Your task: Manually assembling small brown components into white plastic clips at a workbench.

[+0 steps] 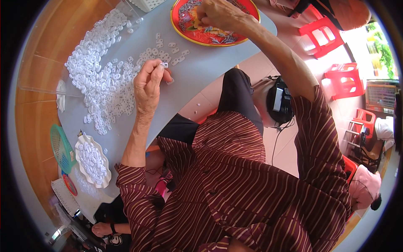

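My left hand (147, 86) is raised over the grey table, thumb and fingers closed on a small white plastic piece (165, 65) with holes in it. Beneath and beside it spreads a big heap of similar white pieces (90, 71), some of them scattered singly toward the tray. At the far side my right hand (217, 15) reaches into a round red tray (177, 28) with a yellow rim and a flower pattern. Its fingers are curled together; what they hold, if anything, is hidden. Many small grey metal-looking parts (226, 39) lie in the tray.
A scalloped white dish (93, 164) full of white pieces stands at the near left, beside a green mesh basket (61, 145). Another person's hand (103, 229) shows at the lower left. Red plastic stools (322, 37) stand on the tiled floor at the right.
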The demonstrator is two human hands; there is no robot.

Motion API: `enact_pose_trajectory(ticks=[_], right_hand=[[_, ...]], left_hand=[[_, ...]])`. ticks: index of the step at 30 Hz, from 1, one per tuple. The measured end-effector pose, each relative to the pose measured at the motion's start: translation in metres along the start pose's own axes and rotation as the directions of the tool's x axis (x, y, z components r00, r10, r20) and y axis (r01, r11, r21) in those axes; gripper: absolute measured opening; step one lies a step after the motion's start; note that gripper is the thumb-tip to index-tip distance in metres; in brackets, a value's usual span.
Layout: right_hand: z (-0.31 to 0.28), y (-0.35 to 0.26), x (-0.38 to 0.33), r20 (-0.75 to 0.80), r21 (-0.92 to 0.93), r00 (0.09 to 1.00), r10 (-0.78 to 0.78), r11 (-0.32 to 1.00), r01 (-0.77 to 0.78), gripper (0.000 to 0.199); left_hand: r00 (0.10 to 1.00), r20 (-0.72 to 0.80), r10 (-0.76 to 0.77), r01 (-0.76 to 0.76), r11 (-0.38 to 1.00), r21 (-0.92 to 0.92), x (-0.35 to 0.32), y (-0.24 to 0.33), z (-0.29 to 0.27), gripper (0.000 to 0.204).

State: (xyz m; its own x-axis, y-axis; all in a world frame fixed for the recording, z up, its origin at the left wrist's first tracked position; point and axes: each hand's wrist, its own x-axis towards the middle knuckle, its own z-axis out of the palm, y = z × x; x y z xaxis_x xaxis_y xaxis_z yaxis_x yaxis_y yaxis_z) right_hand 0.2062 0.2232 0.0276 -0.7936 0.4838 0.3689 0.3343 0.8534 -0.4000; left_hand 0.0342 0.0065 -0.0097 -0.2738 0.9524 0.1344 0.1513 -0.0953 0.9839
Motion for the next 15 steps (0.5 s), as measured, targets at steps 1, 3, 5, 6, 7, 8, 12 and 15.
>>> enact_pose_trajectory(ticks=[1,3,5,6,7,8,12,15], right_hand=[[0.002,0.002,0.005,0.045,-0.069,0.997,0.059,0.996,-0.056,0.012],[0.000,0.000,0.009,0.090,-0.141,0.989,0.114,0.985,-0.101,0.012],[-0.009,-0.006,0.012,0.180,0.016,0.984,0.015,1.000,-0.019,0.012],[-0.011,0.000,0.011,0.180,0.012,0.983,0.014,1.000,-0.017,0.012],[-0.011,0.008,0.010,0.087,-0.001,0.996,0.020,1.000,-0.020,0.013],[-0.010,0.014,0.006,-0.007,-0.014,1.000,0.025,1.000,-0.025,0.014],[-0.012,0.015,0.006,-0.008,0.086,0.999,0.040,0.996,-0.039,0.016],[-0.013,0.003,0.008,0.077,0.113,0.994,0.077,0.990,-0.086,0.014]], left_hand=[[1.000,0.000,0.000,0.000,1.000,-0.001,0.000,-0.001,0.000,0.018],[1.000,0.012,0.027,-0.027,1.000,0.004,0.000,-0.003,-0.001,0.017],[0.999,0.006,0.036,-0.036,0.999,0.015,-0.003,-0.002,-0.002,0.017],[0.999,0.014,0.047,-0.047,0.998,0.029,-0.002,-0.001,-0.001,0.018],[0.999,0.013,0.049,-0.050,0.998,0.026,-0.002,-0.001,0.000,0.018],[0.999,0.017,0.043,-0.044,0.999,0.026,-0.001,-0.001,0.000,0.017],[0.999,0.015,0.035,-0.035,0.999,0.021,-0.001,0.000,0.001,0.017],[0.999,0.019,0.038,-0.039,0.998,0.057,-0.001,-0.002,0.000,0.016]])
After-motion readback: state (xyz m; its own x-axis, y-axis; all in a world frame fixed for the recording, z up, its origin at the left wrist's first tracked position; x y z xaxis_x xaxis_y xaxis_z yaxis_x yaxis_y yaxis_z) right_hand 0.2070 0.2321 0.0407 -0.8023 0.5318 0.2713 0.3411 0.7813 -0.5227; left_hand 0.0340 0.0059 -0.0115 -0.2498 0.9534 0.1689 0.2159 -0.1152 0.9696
